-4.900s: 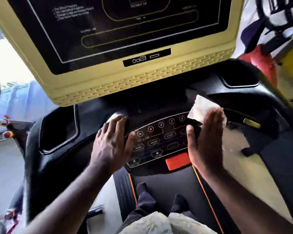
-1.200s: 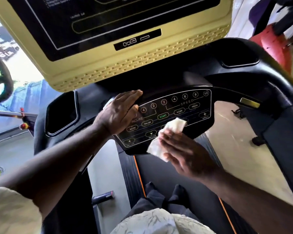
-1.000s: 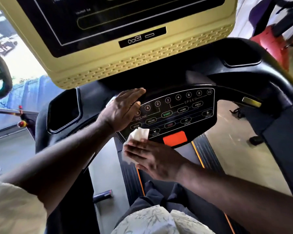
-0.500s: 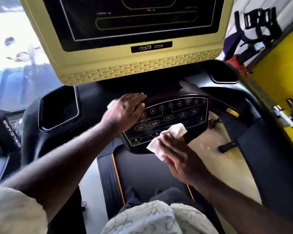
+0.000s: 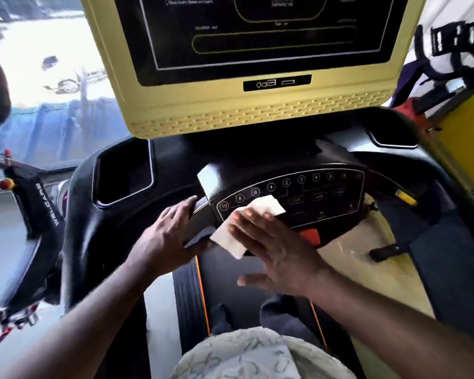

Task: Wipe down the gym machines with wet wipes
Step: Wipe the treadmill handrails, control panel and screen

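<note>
The treadmill console [image 5: 326, 170] is black, with a curved panel of round number buttons and a red stop tab [image 5: 311, 235] at its lower edge. A white wet wipe [image 5: 231, 236] lies flat on the left part of the button panel. My right hand [image 5: 274, 250] presses it down, fingers straight and spread. My left hand [image 5: 167, 236] clasps the console's left lower edge, fingers on top and thumb underneath. A pale patch [image 5: 208, 180] shows on the console corner just above that hand; I cannot tell whether it is glare or a sheet.
A yellow-framed dark screen [image 5: 257, 113] hangs over the console. Cup wells sit at the left [image 5: 121, 176] and right [image 5: 391, 138]. The belt [image 5: 225, 280] with orange trim runs below. Another machine [image 5: 39, 203] stands left; a yellow wall [image 5: 465, 149] is right.
My right hand has slid the wipe leftward over the panel, uncovering the red stop tab. My left hand has dropped from the panel's upper left to its lower left edge.
</note>
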